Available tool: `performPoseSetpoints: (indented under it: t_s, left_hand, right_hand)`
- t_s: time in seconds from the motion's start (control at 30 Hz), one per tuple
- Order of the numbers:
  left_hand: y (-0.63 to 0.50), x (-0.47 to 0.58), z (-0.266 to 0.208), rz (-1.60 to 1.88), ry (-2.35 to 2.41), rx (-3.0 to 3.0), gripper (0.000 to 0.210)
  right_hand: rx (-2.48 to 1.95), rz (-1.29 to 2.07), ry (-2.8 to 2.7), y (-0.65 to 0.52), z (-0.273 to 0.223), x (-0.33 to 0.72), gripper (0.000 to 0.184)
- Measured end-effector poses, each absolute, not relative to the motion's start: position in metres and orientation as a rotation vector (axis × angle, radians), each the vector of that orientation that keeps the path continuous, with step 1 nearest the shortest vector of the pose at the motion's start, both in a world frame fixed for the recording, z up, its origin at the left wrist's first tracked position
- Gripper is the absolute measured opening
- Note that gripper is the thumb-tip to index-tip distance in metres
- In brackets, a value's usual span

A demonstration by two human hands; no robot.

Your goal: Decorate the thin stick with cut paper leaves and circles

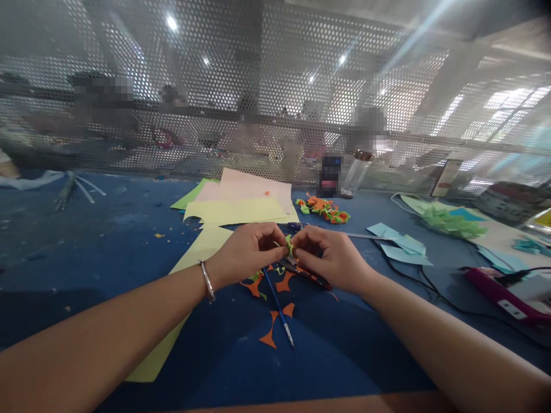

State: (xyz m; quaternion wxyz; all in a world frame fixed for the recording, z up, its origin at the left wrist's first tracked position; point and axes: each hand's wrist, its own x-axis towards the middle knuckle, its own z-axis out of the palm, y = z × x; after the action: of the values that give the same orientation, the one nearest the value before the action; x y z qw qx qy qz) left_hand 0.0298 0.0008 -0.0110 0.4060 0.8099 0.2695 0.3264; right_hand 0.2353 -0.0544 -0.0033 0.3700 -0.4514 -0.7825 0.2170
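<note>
My left hand [247, 250] and my right hand [329, 255] meet over the middle of the table. Their fingertips pinch a small yellow-green paper piece [290, 245] between them; its exact shape is partly hidden. Beneath the hands lie orange paper scraps [269, 334] and a blue pen-like stick [279, 304] with a silvery tip. A dark tool with a reddish handle [321, 280], partly covered by my right hand, rests there too; its kind is unclear. Beyond my fingers sits a pile of small orange and green paper pieces [325, 209].
Yellow sheets [236, 211] and pale pink sheets [256, 186] lie at the back. A phone [329, 175] and a clear bottle [357, 175] stand against the perforated metal screen [297, 69]. Light-blue papers [402, 246], black cables and a magenta power strip [508, 295] are at right.
</note>
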Motion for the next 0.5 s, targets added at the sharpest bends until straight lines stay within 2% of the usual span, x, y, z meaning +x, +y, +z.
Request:
performPoseSetpoints:
  t_s: [0.33,0.5]
  left_hand:
    - [-0.0022,0.0301,-0.0076,0.806,0.736,2.067,0.015]
    - [-0.0069,0.0317,-0.0048,0.805,0.827,2.075,0.008]
  right_hand:
    - [-1.131,0.211,-2.161,-0.0545,-0.0038,0.2361,0.013]
    - [-1.126,0.147,-2.200,-0.0539,-0.0057,0.2367,0.014]
